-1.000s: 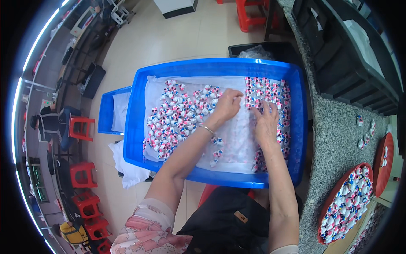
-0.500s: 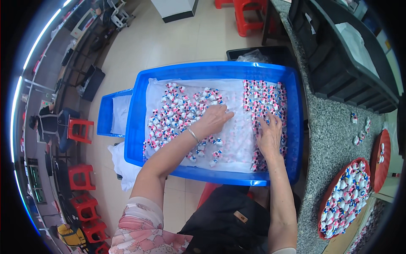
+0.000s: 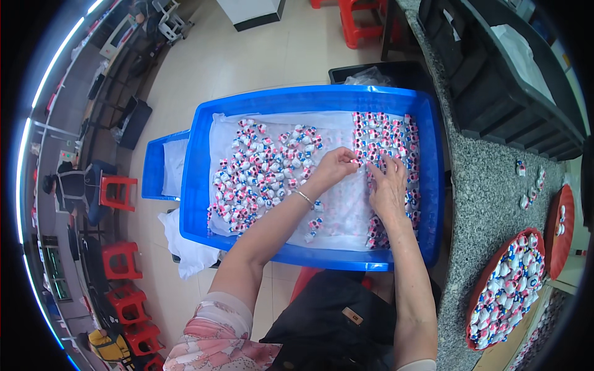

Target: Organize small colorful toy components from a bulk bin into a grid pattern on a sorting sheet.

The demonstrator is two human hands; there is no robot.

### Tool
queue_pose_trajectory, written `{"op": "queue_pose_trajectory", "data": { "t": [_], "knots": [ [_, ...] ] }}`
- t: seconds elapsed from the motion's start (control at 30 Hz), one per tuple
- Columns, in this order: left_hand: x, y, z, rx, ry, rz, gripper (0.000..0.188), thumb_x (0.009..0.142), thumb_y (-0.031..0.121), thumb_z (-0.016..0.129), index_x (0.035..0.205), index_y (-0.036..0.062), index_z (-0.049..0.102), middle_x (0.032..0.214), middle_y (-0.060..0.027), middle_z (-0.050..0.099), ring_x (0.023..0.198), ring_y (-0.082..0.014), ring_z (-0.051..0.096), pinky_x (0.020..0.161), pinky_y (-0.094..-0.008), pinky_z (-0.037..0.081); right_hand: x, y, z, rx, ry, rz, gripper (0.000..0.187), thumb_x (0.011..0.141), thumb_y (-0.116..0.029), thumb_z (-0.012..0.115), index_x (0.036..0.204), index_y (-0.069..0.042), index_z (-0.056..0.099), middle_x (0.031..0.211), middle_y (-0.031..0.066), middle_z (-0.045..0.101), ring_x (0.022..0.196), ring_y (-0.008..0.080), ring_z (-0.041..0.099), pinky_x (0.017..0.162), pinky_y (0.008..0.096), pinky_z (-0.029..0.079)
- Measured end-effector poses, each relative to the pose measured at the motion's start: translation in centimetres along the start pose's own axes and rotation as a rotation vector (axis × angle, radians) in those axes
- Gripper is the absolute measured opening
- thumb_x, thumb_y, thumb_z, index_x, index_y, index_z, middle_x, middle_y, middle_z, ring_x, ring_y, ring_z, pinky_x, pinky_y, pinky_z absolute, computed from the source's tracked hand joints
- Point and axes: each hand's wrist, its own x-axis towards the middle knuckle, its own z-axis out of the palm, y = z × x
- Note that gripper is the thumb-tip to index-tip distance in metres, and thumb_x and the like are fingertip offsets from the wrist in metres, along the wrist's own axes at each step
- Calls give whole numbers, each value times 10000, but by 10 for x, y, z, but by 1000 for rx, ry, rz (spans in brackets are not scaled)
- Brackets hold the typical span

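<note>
A blue plastic tub (image 3: 297,252), lined with white sheeting, holds many small white, pink and blue figurines. On its left side the figurines lie in a loose heap (image 3: 257,167); along the right they stand in close rows (image 3: 383,133). My left hand (image 3: 334,168) pinches one figurine (image 3: 355,162) between thumb and fingertips, at the left edge of the rows. Beside it, my right hand (image 3: 390,190) rests over the rows with fingers bent and apart, the fingertips touching figurines there. Its palm hides part of the rows.
At the right runs a speckled stone counter (image 3: 473,210) with a red dish (image 3: 473,309) full of figurines, a second red dish (image 3: 560,247) and a black crate (image 3: 495,105). A smaller blue tub (image 3: 154,167) and red stools (image 3: 120,260) stand left. A person (image 3: 77,185) sits farther off.
My left hand has moved right from beside the loose heap to the edge of the rows, now showing a figurine in its pinch. The right hand has shifted slightly, its fingertips closer to the left hand.
</note>
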Motion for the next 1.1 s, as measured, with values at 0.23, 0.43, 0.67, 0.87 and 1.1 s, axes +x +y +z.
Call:
{"op": "queue_pose_trajectory", "data": {
  "t": [0.23, 0.43, 0.67, 0.87, 1.1],
  "knots": [
    [-3, 6, 11, 247, 74, 31, 201, 809, 88, 706, 982, -9, 671, 912, -131, 668, 799, -173, 661, 730, -310, 546, 9, 3, 21, -102, -6, -62, 387, 769, -35, 654, 1143, -128, 693, 1363, 178, 494, 1288, 385, 398, 1075, 507, 327],
    [-31, 44, -22, 632, -21, 302, 243, 793, 89, 708, 1024, 34, 661, 927, -103, 648, 834, -212, 632, 775, -341, 523, 9, 9, 7, -151, 1, -64, 454, 750, -14, 662, 1183, -151, 672, 1390, 168, 471, 1294, 402, 387, 1081, 507, 336],
    [-98, 13, -53, 1238, -440, 684, 268, 731, 40, 666, 989, 77, 605, 953, -114, 561, 864, -303, 572, 742, -403, 490, 0, 10, -8, -91, -5, 2, 490, 737, 51, 666, 1195, -123, 651, 1382, 190, 457, 1296, 405, 369, 1084, 480, 362],
    [-89, 34, -37, 770, -260, 488, 271, 731, 65, 687, 992, 75, 617, 910, -102, 529, 828, -274, 556, 704, -355, 476, -13, 5, -19, -63, -39, 31, 471, 743, 53, 668, 1193, -86, 649, 1370, 199, 465, 1291, 405, 376, 1078, 471, 366],
    [-48, 29, -5, 414, -297, 135, 278, 758, 86, 734, 1029, 61, 676, 935, -73, 546, 798, -198, 561, 695, -309, 469, -23, 7, -20, -24, -47, 51, 430, 754, 43, 669, 1173, -54, 653, 1356, 196, 481, 1283, 404, 380, 1079, 475, 359]
  ]
}}
